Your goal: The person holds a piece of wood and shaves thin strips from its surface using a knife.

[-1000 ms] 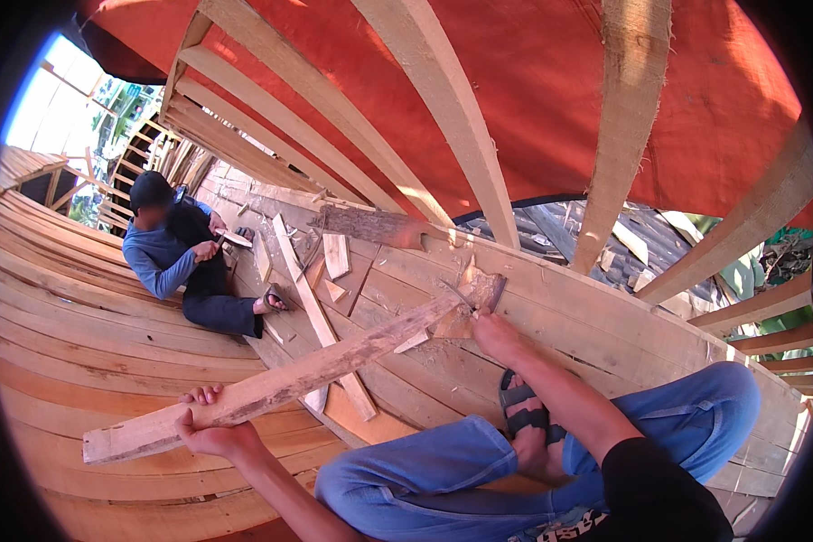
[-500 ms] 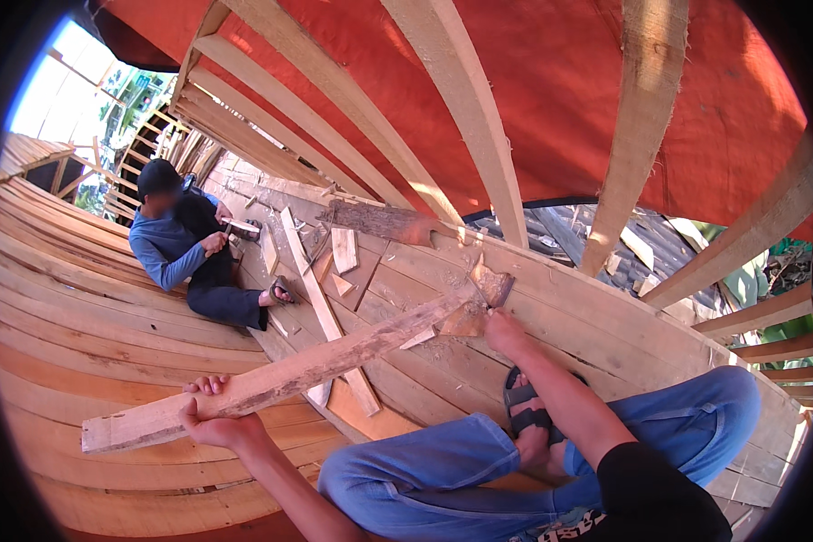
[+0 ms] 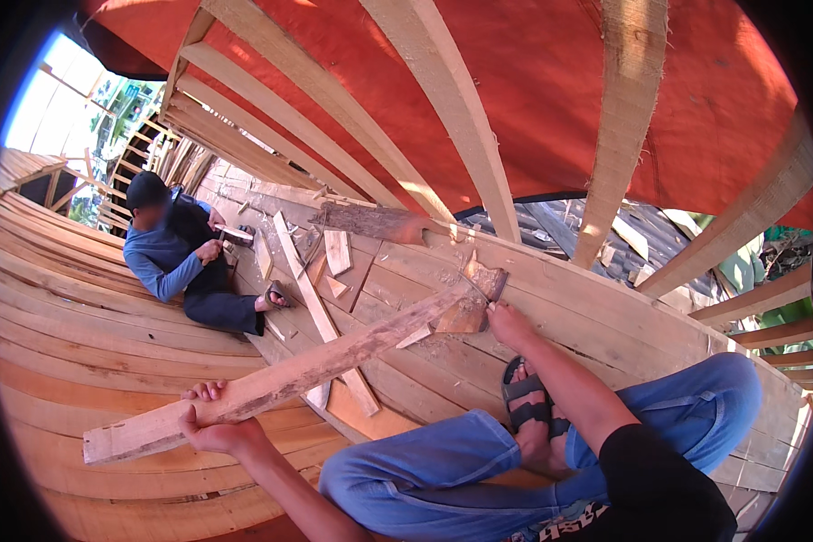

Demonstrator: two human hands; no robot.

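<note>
A long rough wooden plank (image 3: 334,359) lies slantwise across the curved boards of a boat hull (image 3: 72,334). My left hand (image 3: 212,426) grips its near end from below, thumb over the top edge. My right hand (image 3: 508,323) is closed on a short-handled hatchet (image 3: 486,278). Its worn blade rests against the plank's far end, where the wood is chipped and pale. My legs in blue jeans (image 3: 443,470) are folded under me, and one sandalled foot (image 3: 528,402) sits just below my right forearm.
A co-worker (image 3: 176,262) in a blue long-sleeved top and dark cap sits at the left, holding a tool. Loose board offcuts (image 3: 337,251) and a long batten (image 3: 316,312) lie between us. Curved wooden ribs (image 3: 443,108) rise overhead under a red tarp (image 3: 551,81).
The view has shifted a little. My right hand and the hatchet have edged slightly upward at the plank's far end. My left hand keeps the same grip.
</note>
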